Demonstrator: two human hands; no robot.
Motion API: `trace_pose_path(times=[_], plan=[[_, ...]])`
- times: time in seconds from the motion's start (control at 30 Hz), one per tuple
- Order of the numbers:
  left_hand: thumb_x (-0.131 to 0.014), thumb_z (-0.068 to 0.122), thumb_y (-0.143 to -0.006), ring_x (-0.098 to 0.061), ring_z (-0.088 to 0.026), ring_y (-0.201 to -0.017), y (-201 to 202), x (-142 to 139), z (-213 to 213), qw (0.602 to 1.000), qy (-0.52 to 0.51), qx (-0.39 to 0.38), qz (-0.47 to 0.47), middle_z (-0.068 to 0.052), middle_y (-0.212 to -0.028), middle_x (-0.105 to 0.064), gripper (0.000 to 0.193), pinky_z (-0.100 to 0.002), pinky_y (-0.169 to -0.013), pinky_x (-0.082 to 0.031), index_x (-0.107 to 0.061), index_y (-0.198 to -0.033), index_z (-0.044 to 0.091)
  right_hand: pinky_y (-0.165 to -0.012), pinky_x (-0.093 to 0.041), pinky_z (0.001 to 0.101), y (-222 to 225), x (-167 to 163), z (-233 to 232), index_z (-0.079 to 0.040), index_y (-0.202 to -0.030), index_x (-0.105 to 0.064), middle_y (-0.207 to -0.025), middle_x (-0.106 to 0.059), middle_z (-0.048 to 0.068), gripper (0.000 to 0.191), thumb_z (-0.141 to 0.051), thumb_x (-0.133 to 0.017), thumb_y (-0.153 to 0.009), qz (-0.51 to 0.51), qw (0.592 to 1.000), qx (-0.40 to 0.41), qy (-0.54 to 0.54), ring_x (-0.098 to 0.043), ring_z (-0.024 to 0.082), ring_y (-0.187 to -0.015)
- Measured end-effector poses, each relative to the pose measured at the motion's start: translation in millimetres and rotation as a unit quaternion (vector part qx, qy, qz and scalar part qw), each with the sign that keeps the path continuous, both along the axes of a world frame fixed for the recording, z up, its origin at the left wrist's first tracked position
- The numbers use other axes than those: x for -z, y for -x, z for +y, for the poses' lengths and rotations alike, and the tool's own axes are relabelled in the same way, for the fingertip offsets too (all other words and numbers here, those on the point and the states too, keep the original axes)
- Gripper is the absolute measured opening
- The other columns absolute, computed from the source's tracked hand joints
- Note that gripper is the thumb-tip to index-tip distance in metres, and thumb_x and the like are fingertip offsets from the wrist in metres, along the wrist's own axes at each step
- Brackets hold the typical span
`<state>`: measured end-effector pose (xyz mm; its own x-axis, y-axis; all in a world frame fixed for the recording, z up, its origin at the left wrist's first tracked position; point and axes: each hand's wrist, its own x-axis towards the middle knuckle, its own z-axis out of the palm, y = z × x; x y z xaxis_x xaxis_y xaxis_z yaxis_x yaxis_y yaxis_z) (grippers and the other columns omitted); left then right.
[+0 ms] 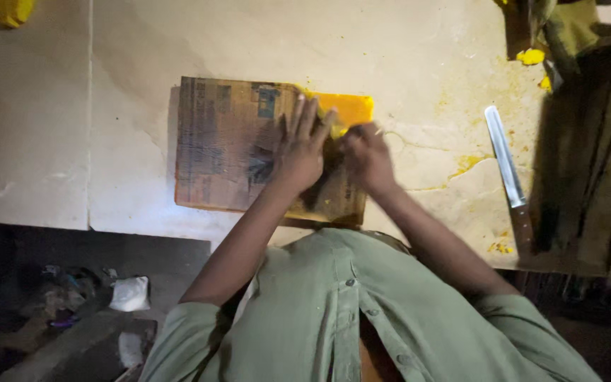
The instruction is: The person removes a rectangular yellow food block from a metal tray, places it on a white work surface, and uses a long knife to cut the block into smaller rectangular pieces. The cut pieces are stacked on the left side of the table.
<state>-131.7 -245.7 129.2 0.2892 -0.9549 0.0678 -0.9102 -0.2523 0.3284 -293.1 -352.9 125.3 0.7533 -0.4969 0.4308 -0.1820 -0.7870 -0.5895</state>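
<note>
Yellow slab (348, 107) lying mid-counter (426, 56), newspaper (228, 141) covering most of it. Left hand (302, 152) pressing flat, fingers spread, on newspaper. Right hand (368, 155) pinching newspaper edge beside slab. Knife (507, 170) lying well right of slab.

A long knife (508, 170) with a dark handle lies on the pale stone worktop (419, 49), well to the right, blade pointing far. Yellow smears (467, 164) mark the surface just left of the blade. Small yellow lumps (530, 56) sit far right, beside dark folded cloth (595, 141). A white crumpled wad (130, 293) lies on the floor, near left.
</note>
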Motion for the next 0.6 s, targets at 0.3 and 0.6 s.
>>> trace_pose_path(times=[0.3, 0.6], plan=[[-0.054, -0.007, -0.075, -0.057, -0.035, -0.132, -1.9, -12.2, 61.0, 0.981, 0.080, 0.076, 0.161, -0.012, -0.128, -0.070, 0.051, -0.045, -0.115, -0.043, -0.072, -0.119, 0.011, -0.075, -0.057, 0.0343, 48.7, -17.8, 42.8, 0.000, -0.113, -0.064, -0.101, -0.066, 0.014, 0.021, -0.004, -0.073, -0.094, -0.038, 0.986, 0.060, -0.150, -0.069, 0.025, -0.086], [-0.054, -0.010, -0.082, -0.063, -0.042, -0.113, -100.9, -82.5, 192.2, 0.959, 0.065, 0.064, 0.269, -0.022, -0.112, -0.068, 0.034, -0.047, -0.097, -0.051, -0.070, -0.110, 0.001, -0.076, -0.055, 0.0287, 58.8, -1.6, 131.3, 0.000, -0.109, -0.070, -0.089, -0.071, 0.008, 0.014, -0.010, -0.071, -0.098, -0.001, 0.914, 0.310, -0.261, -0.065, 0.012, -0.079]])
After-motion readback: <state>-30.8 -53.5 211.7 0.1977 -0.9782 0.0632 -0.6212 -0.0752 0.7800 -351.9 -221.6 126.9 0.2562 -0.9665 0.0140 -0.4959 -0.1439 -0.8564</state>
